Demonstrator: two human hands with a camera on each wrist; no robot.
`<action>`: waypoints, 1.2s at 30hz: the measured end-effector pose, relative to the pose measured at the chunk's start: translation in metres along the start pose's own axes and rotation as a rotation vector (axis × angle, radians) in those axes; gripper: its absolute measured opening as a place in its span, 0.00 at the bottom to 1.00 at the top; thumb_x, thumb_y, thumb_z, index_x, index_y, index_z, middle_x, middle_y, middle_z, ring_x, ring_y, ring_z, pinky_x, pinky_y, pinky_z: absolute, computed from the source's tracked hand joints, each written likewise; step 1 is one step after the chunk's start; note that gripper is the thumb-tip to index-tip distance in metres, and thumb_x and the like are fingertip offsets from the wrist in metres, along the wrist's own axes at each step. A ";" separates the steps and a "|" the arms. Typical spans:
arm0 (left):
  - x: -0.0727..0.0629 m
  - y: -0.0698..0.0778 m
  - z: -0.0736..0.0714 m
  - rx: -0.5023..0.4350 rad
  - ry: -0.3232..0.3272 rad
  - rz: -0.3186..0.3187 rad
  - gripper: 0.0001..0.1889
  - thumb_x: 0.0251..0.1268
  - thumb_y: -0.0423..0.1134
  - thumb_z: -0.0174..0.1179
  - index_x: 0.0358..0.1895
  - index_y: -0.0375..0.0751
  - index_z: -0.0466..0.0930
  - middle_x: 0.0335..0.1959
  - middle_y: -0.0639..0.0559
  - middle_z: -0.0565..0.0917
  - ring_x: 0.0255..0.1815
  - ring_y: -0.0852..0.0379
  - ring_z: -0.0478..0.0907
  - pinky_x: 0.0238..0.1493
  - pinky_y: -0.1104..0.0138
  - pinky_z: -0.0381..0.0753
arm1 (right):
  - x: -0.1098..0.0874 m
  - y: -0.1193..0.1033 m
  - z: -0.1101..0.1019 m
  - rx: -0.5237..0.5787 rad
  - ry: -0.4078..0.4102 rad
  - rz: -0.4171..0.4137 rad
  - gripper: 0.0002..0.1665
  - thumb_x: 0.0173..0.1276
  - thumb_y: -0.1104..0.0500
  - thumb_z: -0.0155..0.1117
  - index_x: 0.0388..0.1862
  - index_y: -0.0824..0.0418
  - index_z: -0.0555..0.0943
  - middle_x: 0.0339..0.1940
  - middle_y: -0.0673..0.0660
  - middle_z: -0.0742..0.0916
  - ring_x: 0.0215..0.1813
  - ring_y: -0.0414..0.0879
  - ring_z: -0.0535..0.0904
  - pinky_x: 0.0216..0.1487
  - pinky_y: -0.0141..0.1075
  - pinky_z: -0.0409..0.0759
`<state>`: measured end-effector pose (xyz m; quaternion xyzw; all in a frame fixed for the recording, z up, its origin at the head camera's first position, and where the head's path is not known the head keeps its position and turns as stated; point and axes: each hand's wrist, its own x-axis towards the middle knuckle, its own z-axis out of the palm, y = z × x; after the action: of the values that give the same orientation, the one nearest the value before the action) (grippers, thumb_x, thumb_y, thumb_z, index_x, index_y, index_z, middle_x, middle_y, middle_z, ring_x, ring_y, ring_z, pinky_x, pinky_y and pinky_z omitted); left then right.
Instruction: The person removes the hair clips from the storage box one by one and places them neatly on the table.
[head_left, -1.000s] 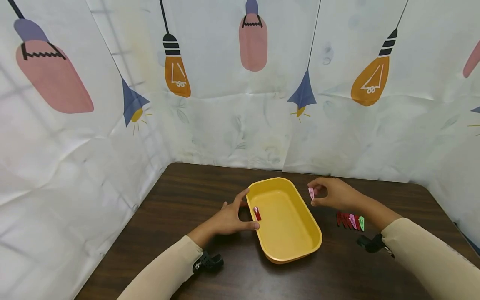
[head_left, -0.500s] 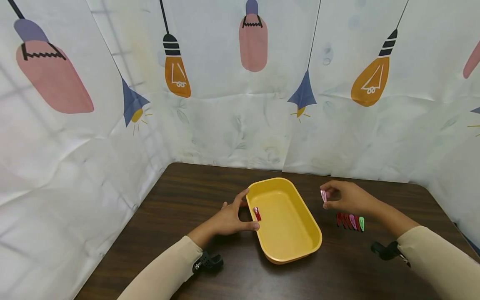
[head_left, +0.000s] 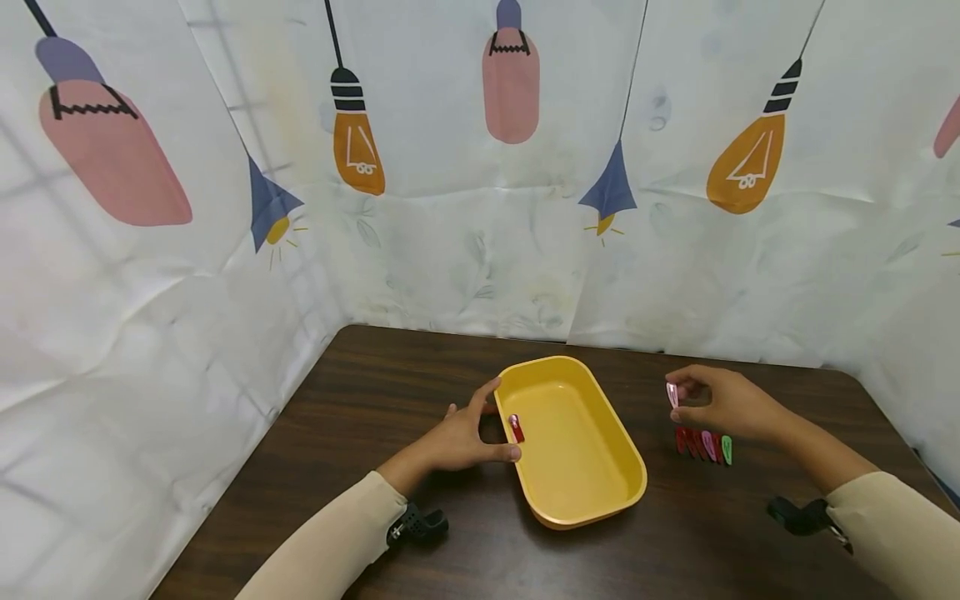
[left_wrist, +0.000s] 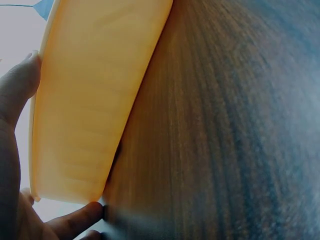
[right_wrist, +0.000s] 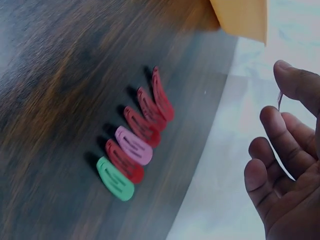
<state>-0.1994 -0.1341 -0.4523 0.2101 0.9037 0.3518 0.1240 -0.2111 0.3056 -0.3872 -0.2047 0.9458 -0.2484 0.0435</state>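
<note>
My left hand (head_left: 457, 437) holds a yellow tray (head_left: 634, 454) by its left side. The thumb lies on the rim, and other fingers touch the outer wall (left_wrist: 95, 100) near a corner in the left wrist view. Inside the tray, against the left wall, is a red hair clip (head_left: 517, 428) with a pinkish end. To the tray's right, my right hand (head_left: 731, 402) pinches a pink hair clip (head_left: 672, 395) between thumb and fingertip, above the table. That clip appears edge-on in the right wrist view.
A slanting row of several snap hair clips lies on the dark wooden table (head_left: 420, 367) below my right hand: red ones (right_wrist: 142, 127), a pink one (right_wrist: 134, 145) and a green one (right_wrist: 116, 179). A white printed cloth (head_left: 442, 250) hangs behind the table.
My right hand has moved right and slightly nearer, away from the tray and over the clip row, carrying the pink hair clip. The left hand and tray have stayed put.
</note>
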 end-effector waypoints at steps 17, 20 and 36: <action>0.000 0.001 0.000 0.002 -0.002 -0.006 0.63 0.54 0.72 0.69 0.84 0.58 0.36 0.68 0.47 0.77 0.69 0.46 0.74 0.75 0.35 0.35 | -0.028 0.027 -0.011 0.027 0.041 0.053 0.37 0.67 0.42 0.74 0.68 0.59 0.77 0.47 0.50 0.84 0.51 0.53 0.84 0.42 0.45 0.80; 0.000 0.001 0.000 0.004 -0.002 -0.007 0.63 0.54 0.72 0.69 0.84 0.58 0.36 0.68 0.47 0.77 0.69 0.46 0.74 0.75 0.35 0.35 | -0.033 0.033 -0.011 0.031 0.044 0.064 0.37 0.67 0.43 0.74 0.68 0.60 0.76 0.47 0.51 0.84 0.51 0.54 0.84 0.41 0.43 0.81; 0.002 -0.001 0.000 0.003 -0.003 0.002 0.63 0.54 0.72 0.68 0.84 0.59 0.36 0.69 0.48 0.76 0.70 0.45 0.73 0.75 0.35 0.35 | -0.052 0.052 -0.008 0.030 0.059 0.097 0.39 0.67 0.43 0.75 0.68 0.64 0.76 0.54 0.62 0.84 0.53 0.64 0.84 0.39 0.43 0.81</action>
<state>-0.2011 -0.1343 -0.4535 0.2117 0.9039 0.3501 0.1247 -0.1841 0.3720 -0.4062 -0.1505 0.9516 -0.2663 0.0306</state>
